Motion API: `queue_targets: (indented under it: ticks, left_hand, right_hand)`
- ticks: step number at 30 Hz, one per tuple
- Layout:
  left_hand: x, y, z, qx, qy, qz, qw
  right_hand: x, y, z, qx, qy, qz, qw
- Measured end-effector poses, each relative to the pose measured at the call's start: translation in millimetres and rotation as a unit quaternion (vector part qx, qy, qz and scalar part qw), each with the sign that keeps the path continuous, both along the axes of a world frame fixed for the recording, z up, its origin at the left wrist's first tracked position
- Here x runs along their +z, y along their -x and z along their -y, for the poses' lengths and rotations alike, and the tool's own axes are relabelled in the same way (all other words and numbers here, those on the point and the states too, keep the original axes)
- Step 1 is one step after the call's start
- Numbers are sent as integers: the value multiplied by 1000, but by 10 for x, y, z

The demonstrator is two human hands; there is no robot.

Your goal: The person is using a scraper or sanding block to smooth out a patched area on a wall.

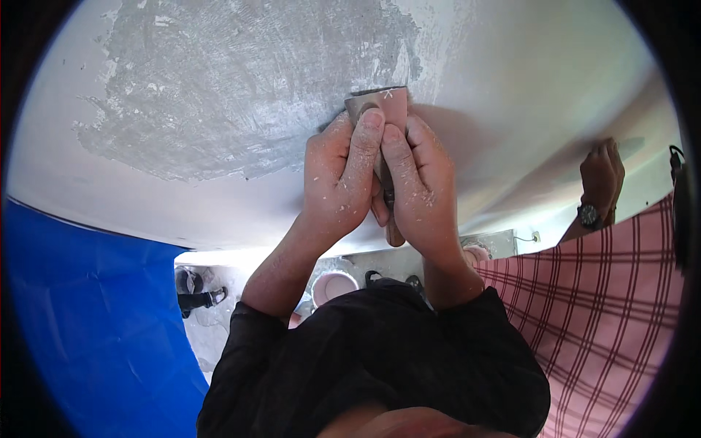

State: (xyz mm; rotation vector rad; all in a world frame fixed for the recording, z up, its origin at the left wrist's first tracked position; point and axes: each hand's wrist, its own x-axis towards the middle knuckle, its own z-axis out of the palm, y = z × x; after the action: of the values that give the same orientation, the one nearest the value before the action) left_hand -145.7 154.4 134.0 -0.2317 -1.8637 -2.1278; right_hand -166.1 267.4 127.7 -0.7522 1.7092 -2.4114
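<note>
My left hand [338, 164] and my right hand [424, 164] are both closed around a putty knife [395, 107], with the thumbs pressed on its metal blade. The wooden handle [394, 234] points down between my palms. White flakes and dust speckle the skin of both hands. At its upper end the blade meets the wall or is very close to it; actual contact cannot be told. Beside and above it is a rough grey patch [246, 82] on the pale wall [526, 82], with ragged flaking edges.
To the right, a co-worker's hand with a wristwatch [589, 215] is against the wall, near a plaid pink sleeve [597, 295]. A blue sheet [98, 306] covers the left side. Below stands a round bucket [334, 286]. Another person's foot [218, 295] is on the floor.
</note>
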Motion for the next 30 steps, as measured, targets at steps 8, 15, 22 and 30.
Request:
queue_targets:
  ticks: [8, 15, 22, 30]
  left_hand:
    - [85, 7, -71, 140, 79, -24, 987]
    - [166, 55, -109, 143, 77, -25, 986]
    - [102, 131, -82, 134, 77, -23, 988]
    - [147, 94, -73, 108, 104, -34, 988]
  right_hand:
    - [48, 36, -7, -35, -24, 15, 999]
    - [46, 84, 21, -49, -15, -17, 999]
    - [119, 97, -14, -50, -43, 19, 998]
    - [72, 93, 3, -88, -29, -7, 996]
